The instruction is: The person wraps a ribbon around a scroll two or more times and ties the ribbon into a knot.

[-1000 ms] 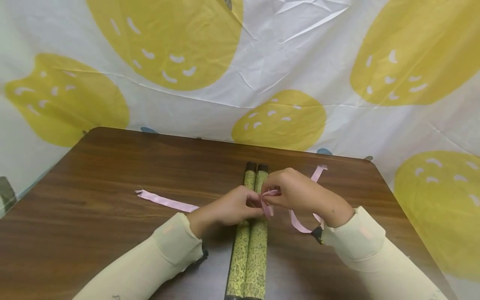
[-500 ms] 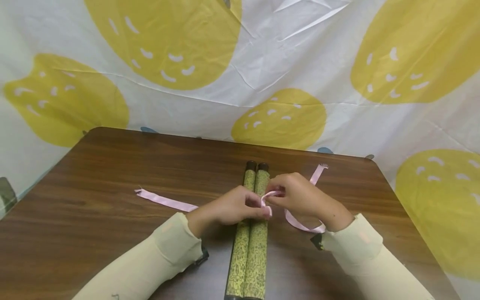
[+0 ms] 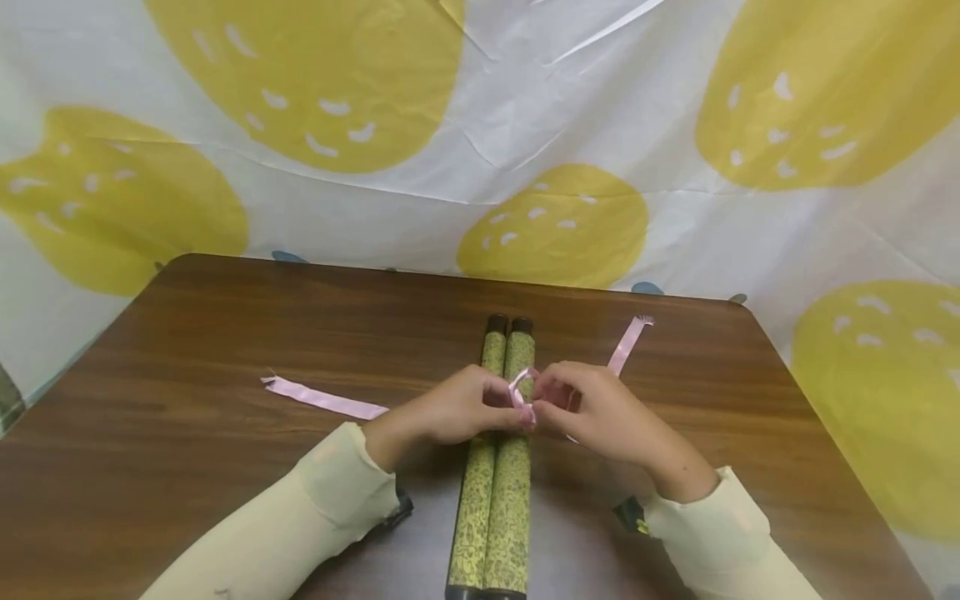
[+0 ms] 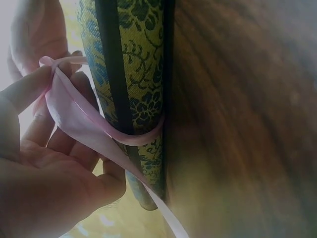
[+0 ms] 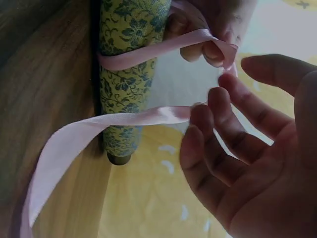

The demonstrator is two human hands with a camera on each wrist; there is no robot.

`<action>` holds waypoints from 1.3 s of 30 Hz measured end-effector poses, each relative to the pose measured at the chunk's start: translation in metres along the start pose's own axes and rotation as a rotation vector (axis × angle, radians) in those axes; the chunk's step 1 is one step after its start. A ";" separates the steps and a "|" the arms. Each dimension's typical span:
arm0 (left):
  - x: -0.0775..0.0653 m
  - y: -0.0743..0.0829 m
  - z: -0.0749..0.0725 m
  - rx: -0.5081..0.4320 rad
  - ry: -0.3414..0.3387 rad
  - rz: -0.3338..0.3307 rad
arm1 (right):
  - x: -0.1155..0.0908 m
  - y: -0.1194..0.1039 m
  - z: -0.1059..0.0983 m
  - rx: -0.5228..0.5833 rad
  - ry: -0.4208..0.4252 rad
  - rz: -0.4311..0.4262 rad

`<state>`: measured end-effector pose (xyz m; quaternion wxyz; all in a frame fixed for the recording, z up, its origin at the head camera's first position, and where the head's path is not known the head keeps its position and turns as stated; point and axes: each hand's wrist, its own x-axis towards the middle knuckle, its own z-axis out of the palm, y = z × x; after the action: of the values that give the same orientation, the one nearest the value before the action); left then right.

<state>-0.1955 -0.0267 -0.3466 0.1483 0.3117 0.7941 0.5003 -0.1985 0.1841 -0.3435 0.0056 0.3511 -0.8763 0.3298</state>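
Observation:
Two scroll-like rolls (image 3: 506,517) in yellow-green floral fabric, with dark end caps, lie side by side on the table. A pink ribbon (image 4: 74,111) wraps around them and forms a small loop above. My left hand (image 3: 457,407) pinches the ribbon at that loop between thumb and fingers. Just to the right, my right hand (image 3: 600,408) has its fingers loosely bent, thumb and index apart beside the loop. In the right wrist view, a ribbon strand (image 5: 143,116) runs behind the fingertips of my right hand (image 5: 257,158); whether they hold it is hidden.
One ribbon tail (image 3: 322,398) lies flat on the brown wooden table (image 3: 187,467) to the left. Another tail (image 3: 628,343) extends to the back right. Behind the table hangs a white cloth (image 3: 555,108) with large yellow fruit shapes.
My right hand has let the ribbon slip from its pinch, and its thumb and index have spread. The ribbon loop now stands up by my left fingers, which keep their pinch.

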 end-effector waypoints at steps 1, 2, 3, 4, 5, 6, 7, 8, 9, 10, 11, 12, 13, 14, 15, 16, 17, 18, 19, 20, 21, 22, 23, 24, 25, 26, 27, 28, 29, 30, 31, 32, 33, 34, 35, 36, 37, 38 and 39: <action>-0.001 0.000 -0.001 0.003 0.003 -0.002 | 0.001 0.001 0.001 0.001 -0.013 -0.002; -0.002 0.000 -0.001 0.001 0.002 -0.004 | 0.002 0.001 0.002 0.006 -0.025 -0.004; -0.002 0.000 -0.002 0.001 0.001 -0.004 | 0.002 0.002 0.003 0.012 -0.035 -0.008; -0.002 0.000 -0.002 0.003 -0.001 -0.004 | 0.002 0.003 0.004 0.017 -0.042 -0.014; -0.002 0.000 -0.002 0.006 -0.001 -0.005 | 0.002 0.004 0.005 0.021 -0.042 -0.022; -0.001 0.000 -0.001 0.006 -0.002 -0.006 | 0.002 0.005 0.006 0.025 -0.037 -0.030; -0.001 -0.001 -0.001 0.003 -0.002 -0.006 | 0.002 0.005 0.006 0.028 -0.029 -0.037; 0.001 -0.004 0.000 0.002 -0.002 -0.009 | 0.001 0.006 0.006 0.032 -0.018 -0.041; 0.002 -0.007 0.001 0.004 0.001 -0.009 | 0.001 0.006 0.006 0.036 -0.005 -0.044; 0.004 -0.011 0.002 0.003 0.004 -0.009 | 0.001 0.006 0.005 0.038 0.010 -0.046; 0.005 -0.015 0.003 0.004 0.009 -0.008 | 0.001 0.005 0.005 0.041 0.023 -0.046; 0.007 -0.019 0.004 0.003 0.012 -0.009 | 0.001 0.005 0.005 0.042 0.034 -0.044; 0.008 -0.023 0.005 -0.002 0.013 -0.011 | 0.001 0.004 0.004 0.044 0.044 -0.041; 0.010 -0.026 0.005 -0.006 0.015 -0.011 | 0.001 0.004 0.004 0.046 0.053 -0.038; 0.010 -0.028 0.005 -0.012 0.015 -0.012 | 0.001 0.003 0.004 0.048 0.058 -0.035; 0.011 -0.030 0.006 -0.018 0.015 -0.014 | 0.001 0.003 0.004 0.049 0.062 -0.032; 0.011 -0.030 0.006 -0.014 0.015 -0.017 | 0.002 0.002 0.004 0.049 0.061 -0.028; 0.011 -0.031 0.005 -0.014 0.014 -0.018 | 0.001 0.002 0.004 0.046 0.060 -0.023; 0.011 -0.032 0.005 -0.011 0.013 -0.015 | 0.001 0.002 0.004 0.044 0.056 -0.021; 0.011 -0.032 0.005 -0.003 0.014 -0.013 | 0.001 0.002 0.005 0.043 0.050 -0.017; 0.011 -0.033 0.005 0.002 0.013 -0.015 | 0.001 0.002 0.005 0.043 0.042 -0.016; 0.011 -0.032 0.005 0.009 0.013 -0.014 | 0.001 0.002 0.006 0.048 0.033 -0.014; 0.011 -0.032 0.005 0.010 0.010 -0.013 | 0.001 0.003 0.006 0.048 0.027 -0.016; 0.011 -0.032 0.005 0.003 0.005 -0.011 | 0.001 0.003 0.007 0.051 0.023 -0.019; 0.011 -0.032 0.005 -0.003 0.001 -0.013 | 0.001 0.003 0.008 0.057 0.021 -0.019; 0.010 -0.031 0.005 -0.006 0.000 -0.016 | 0.001 0.003 0.008 0.063 0.022 -0.020; 0.010 -0.031 0.005 -0.008 0.000 -0.018 | 0.000 0.004 0.008 0.069 0.028 -0.020; 0.010 -0.031 0.005 -0.009 0.001 -0.018 | 0.000 0.004 0.008 0.074 0.037 -0.018; 0.010 -0.030 0.006 -0.015 0.000 -0.019 | 0.000 0.004 0.008 0.077 0.048 -0.020; 0.010 -0.030 0.006 -0.020 0.001 -0.020 | 0.000 0.004 0.008 0.085 0.060 -0.017; 0.010 -0.029 0.006 -0.018 0.004 -0.019 | 0.000 0.003 0.007 0.090 0.072 -0.014; 0.010 -0.029 0.006 -0.015 0.007 -0.021 | 0.000 0.003 0.007 0.096 0.081 -0.011; 0.010 -0.028 0.005 -0.014 0.007 -0.023 | 0.000 0.002 0.007 0.100 0.086 -0.008; 0.010 -0.028 0.005 -0.015 0.005 -0.023 | 0.000 0.002 0.006 0.106 0.086 -0.004; 0.010 -0.028 0.005 -0.014 0.003 -0.024 | 0.000 0.001 0.006 0.111 0.082 0.000; 0.010 -0.028 0.005 -0.009 0.003 -0.025 | 0.000 0.001 0.007 0.115 0.075 0.006; 0.010 -0.028 0.005 -0.004 0.002 -0.027 | 0.000 0.000 0.007 0.117 0.063 0.008; 0.010 -0.028 0.005 -0.005 -0.001 -0.031 | 0.000 0.000 0.007 0.119 0.049 0.007; 0.010 -0.028 0.005 -0.004 -0.003 -0.030 | 0.000 0.000 0.008 0.121 0.034 0.003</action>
<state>-0.2101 -0.0256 -0.3734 0.1574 0.3002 0.7974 0.4993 -0.1966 0.1795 -0.3495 -0.0014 0.3439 -0.8550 0.3882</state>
